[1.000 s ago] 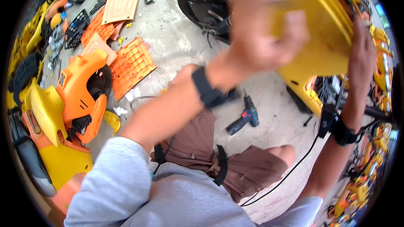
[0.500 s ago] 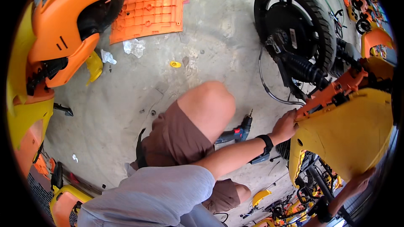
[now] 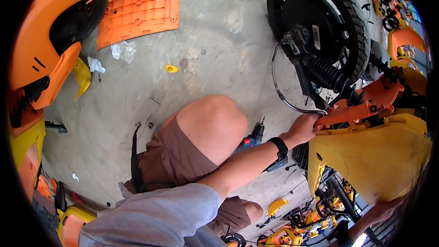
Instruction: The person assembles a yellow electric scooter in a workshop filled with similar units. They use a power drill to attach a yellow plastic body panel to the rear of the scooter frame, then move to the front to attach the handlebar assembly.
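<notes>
My left hand (image 3: 301, 129), with a black band on its wrist, is closed on the near end of an orange plastic trim piece (image 3: 346, 114). This piece lies along the top edge of a large yellow body panel (image 3: 370, 160) on a scooter-like vehicle. My right hand (image 3: 386, 206) is at the panel's lower edge, fingers curled against it; its fingertips are partly hidden. Beyond the trim are a black coil-spring shock (image 3: 331, 74) and a wheel with a thick tyre (image 3: 356, 27). A grey cable (image 3: 275, 80) loops down from the wheel hub towards my left hand.
A cordless drill (image 3: 257, 135) lies on the floor beyond my left forearm, partly hidden. An orange ribbed panel (image 3: 141, 9), crumpled plastic (image 3: 123, 51) and a small yellow part (image 3: 171, 68) lie farther off. Another orange vehicle (image 3: 36, 50) stands at left; several yellow parts crowd the lower right.
The whole view has shifted, moving the floor items left. The orange trim has turned and shows more of its inner side, with my left hand still on its end. My right hand stays at the panel.
</notes>
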The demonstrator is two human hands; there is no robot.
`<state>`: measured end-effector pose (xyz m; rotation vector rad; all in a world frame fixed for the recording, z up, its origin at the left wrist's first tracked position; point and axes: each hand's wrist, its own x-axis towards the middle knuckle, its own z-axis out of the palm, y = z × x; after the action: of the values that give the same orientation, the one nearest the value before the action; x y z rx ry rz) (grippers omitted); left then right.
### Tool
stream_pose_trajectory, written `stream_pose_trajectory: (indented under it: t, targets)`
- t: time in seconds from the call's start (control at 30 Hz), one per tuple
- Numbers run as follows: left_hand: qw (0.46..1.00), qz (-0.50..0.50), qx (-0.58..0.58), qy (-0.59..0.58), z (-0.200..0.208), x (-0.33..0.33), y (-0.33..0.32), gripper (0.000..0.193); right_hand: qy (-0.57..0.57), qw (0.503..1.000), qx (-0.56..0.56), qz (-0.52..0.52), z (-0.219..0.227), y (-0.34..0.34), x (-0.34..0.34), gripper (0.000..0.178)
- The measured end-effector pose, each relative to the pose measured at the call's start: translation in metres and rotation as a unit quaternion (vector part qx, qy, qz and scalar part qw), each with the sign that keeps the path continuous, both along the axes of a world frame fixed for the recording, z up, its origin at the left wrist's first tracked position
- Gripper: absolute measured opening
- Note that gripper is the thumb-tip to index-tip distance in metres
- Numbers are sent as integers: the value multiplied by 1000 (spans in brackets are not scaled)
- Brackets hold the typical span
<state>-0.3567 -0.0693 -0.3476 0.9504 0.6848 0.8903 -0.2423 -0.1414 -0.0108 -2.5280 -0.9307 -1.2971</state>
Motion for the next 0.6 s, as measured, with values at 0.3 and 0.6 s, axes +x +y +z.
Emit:
stream_pose_trajectory:
  t: [0.3, 0.6]
  targets:
    - [999, -35, 33, 26, 1, 6, -5, 23, -75, 996, -43, -9, 3, -6, 8, 73]
    - [994, 16, 95, -59, 26, -14, 7, 36, 26, 997, 18, 74, -7, -13, 4, 62]
